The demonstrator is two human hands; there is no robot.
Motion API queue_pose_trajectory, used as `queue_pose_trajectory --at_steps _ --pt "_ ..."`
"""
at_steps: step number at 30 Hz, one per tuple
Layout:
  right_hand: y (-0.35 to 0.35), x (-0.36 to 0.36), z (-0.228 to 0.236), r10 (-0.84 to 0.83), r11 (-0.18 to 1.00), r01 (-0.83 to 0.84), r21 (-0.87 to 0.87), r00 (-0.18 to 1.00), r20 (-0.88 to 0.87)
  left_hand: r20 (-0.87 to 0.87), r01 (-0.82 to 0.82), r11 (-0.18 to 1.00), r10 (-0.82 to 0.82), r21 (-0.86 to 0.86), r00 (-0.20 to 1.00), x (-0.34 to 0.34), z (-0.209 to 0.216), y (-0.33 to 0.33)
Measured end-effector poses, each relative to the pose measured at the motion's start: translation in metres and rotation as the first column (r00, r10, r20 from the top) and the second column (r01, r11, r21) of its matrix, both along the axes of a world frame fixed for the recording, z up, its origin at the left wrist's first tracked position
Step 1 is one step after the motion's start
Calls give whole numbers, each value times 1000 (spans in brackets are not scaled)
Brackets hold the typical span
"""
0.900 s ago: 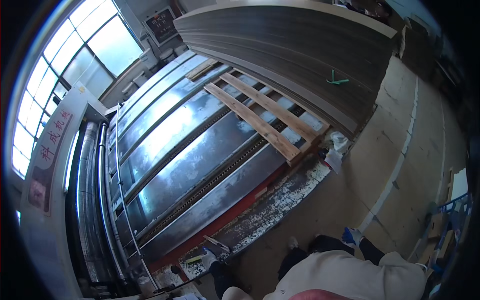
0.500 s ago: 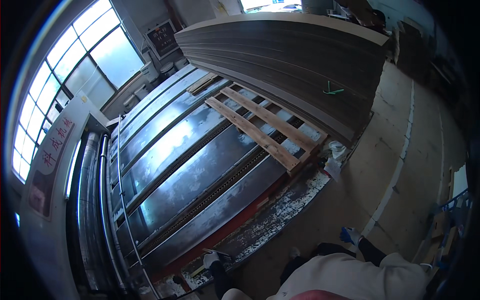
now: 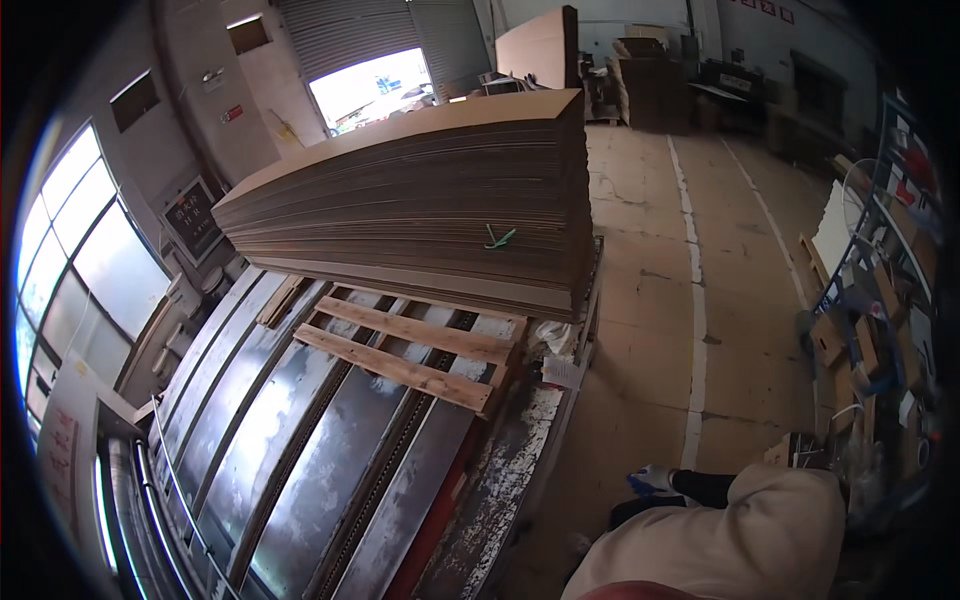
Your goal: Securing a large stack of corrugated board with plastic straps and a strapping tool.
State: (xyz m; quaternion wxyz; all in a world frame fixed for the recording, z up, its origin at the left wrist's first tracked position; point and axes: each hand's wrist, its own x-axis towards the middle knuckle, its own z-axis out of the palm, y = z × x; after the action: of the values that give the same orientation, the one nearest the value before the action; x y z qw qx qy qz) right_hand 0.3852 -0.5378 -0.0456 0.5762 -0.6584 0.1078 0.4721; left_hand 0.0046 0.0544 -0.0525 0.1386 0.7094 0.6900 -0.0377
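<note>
Brown cardboard sheets (image 3: 430, 200) form a tall stack across the upper middle of the frame, a wooden pallet (image 3: 390, 368) showing at its lower edge over a metal bed (image 3: 335, 470). Lower right of centre, the person's gloved right hand (image 3: 654, 482) hangs over the floor (image 3: 640, 400); whether it is clenched or grasping anything, one cannot tell. The left hand is out of view.

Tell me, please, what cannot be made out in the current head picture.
- Left hand: not in the head view, apparently beyond its lower edge.
- Right hand: head view, too small and blurred to tell its grip.
- Wooden pallet: head view, far side hidden by the cardboard stack.
</note>
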Motion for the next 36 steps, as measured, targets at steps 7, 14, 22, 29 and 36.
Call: queue_pose_trajectory --at_steps 7,14,22,29,36 --pt "22 -7 42 87 994 -75 -77 983 160 137 -233 972 235 -34 962 -56 47 -41" --pt "111 -24 123 403 863 -499 -78 587 702 897 87 990 58 -107 438 98 54 -194" --pt "94 -18 213 316 820 -558 127 626 713 980 733 664 -198 146 -16 287 233 -348" --pt "40 -1 257 1 956 -285 73 250 968 994 856 509 -99 91 -47 332 252 -397" --pt "22 19 224 -23 968 -222 119 390 920 994 949 305 91 -84 59 366 224 -415"
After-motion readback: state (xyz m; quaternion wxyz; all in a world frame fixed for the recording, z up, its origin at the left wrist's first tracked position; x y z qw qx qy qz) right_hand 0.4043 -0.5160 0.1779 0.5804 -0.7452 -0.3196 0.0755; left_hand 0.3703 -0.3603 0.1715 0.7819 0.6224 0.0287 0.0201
